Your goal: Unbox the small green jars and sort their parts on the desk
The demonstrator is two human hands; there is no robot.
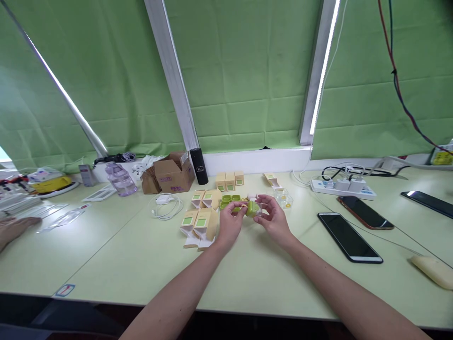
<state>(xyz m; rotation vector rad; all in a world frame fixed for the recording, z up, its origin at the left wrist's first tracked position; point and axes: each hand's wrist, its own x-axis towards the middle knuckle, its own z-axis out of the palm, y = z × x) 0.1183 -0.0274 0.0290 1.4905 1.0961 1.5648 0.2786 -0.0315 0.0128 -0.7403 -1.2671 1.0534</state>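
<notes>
Between my two hands, just above the table, is a small green container with a clear part (253, 208). My left hand (231, 219) pinches at its left end with thumb and finger. The fingers of my right hand (276, 221) close on its clear right end. Behind my left hand sit several green containers (235, 198), partly hidden. Open cardboard boxes with green labels (205, 224) stand by my left wrist. To the right of the hands are clear plastic containers (283, 198) with yellow spots inside.
Small closed boxes (230, 181) stand behind, near a black bottle (199, 166) and a brown carton (173, 172). A white charger cable (167, 206) lies left. Phones (349, 237) and a power strip (343, 188) lie right. Another person's hand (17, 230) rests at far left.
</notes>
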